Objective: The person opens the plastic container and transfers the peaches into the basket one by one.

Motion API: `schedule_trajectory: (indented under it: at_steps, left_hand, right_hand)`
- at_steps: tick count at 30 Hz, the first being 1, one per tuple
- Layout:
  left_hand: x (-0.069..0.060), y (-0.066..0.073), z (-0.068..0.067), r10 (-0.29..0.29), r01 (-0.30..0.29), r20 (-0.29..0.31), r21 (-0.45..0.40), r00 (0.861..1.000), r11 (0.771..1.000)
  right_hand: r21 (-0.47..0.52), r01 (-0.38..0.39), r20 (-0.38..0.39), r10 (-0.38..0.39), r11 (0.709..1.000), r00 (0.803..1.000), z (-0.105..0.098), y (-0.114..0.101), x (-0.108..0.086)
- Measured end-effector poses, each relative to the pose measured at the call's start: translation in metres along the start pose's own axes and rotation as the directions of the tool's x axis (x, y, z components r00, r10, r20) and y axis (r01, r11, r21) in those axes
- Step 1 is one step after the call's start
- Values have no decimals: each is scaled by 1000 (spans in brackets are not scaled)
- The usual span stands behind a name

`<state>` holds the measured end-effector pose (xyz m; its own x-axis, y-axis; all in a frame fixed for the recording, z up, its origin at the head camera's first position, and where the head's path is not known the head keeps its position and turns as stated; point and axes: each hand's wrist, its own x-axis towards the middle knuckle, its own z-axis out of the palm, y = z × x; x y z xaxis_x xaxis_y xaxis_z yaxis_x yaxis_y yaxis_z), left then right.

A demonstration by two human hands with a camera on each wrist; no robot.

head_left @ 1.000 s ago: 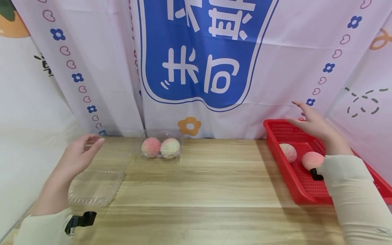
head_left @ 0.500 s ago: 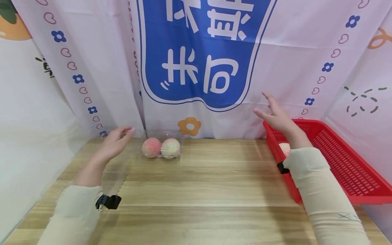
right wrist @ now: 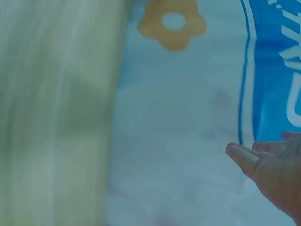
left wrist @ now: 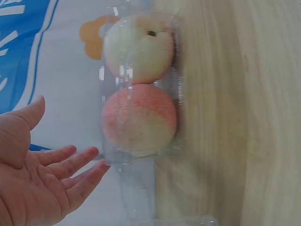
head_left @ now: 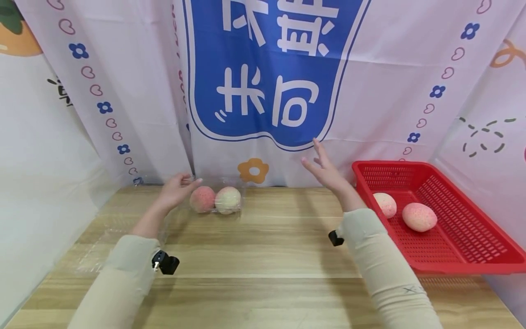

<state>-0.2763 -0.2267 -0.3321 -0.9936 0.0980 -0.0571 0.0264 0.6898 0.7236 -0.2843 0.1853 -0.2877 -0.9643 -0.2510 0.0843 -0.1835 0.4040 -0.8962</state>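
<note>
The left hand (head_left: 176, 192), fingers loose and holding nothing, reaches the near end of a clear container (left wrist: 179, 103) standing at the back of the table (head_left: 263, 256) with two peaches (left wrist: 139, 120) inside; whether a fingertip touches it is unclear. Other clear plastic (head_left: 104, 242), its outline hard to make out, runs behind the left sleeve (head_left: 131, 260). The right hand (head_left: 326, 171), cut off in its wrist view, spreads bare fingers beside a red basket (head_left: 472, 219), whose rim partly hides one of its peaches (head_left: 385, 205).
</note>
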Motion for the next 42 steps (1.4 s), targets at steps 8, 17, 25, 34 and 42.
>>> schedule_trajectory:
  at_steps: [8, 17, 25, 34, 42]
  left_hand:
    - [6, -10, 13, 23, -23, 13, -1, 1000, 1000]
    - [6, -11, 15, 30, -30, 11, 17, 999, 999]
    - [5, -16, 15, 51, -52, 32, 24, 998, 998]
    - [7, -17, 14, 18, -17, 34, -21, 999, 1000]
    - [7, -16, 16, -24, 27, 49, -52, 998, 998]
  right_hand:
    - [183, 9, -9, -8, 983, 1000, 52, 43, 22]
    - [230, -89, 68, 75, 969, 995, 104, 59, 30]
    - [270, -104, 131, 71, 957, 989, 144, 56, 33]
    - [287, -83, 183, 30, 954, 983, 177, 51, 40]
    - [296, -83, 193, 25, 952, 981, 189, 52, 40]
